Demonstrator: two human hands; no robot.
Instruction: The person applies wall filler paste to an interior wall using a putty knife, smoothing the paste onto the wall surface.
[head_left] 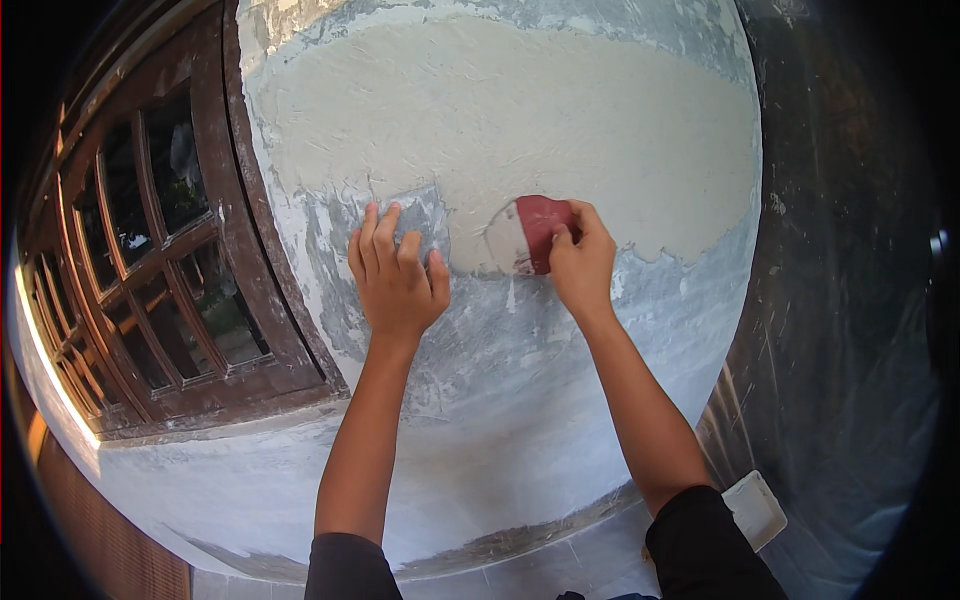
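My right hand [582,255] pinches a dark red putty scraper [541,232] against the wall, fingers at its right edge and the blade edge facing left. Just left of the blade, a rounded outline [497,228] marks the beige putty [420,110], which spreads over the upper wall. My left hand [395,275] is raised in front of the wall with its fingers apart, below the putty's lower edge. Behind those fingers shows a grey patch with straight edges [428,208]; I cannot tell whether it is bare wall or a thin sheet. Whether the fingertips touch it is unclear.
A brown wooden window [190,250] with glass panes borders the wall on the left. Grey-white wall [480,350] lies below the putty. Clear plastic sheeting [830,380] hangs at the right. A white tray [755,510] rests at the lower right, beside my right sleeve.
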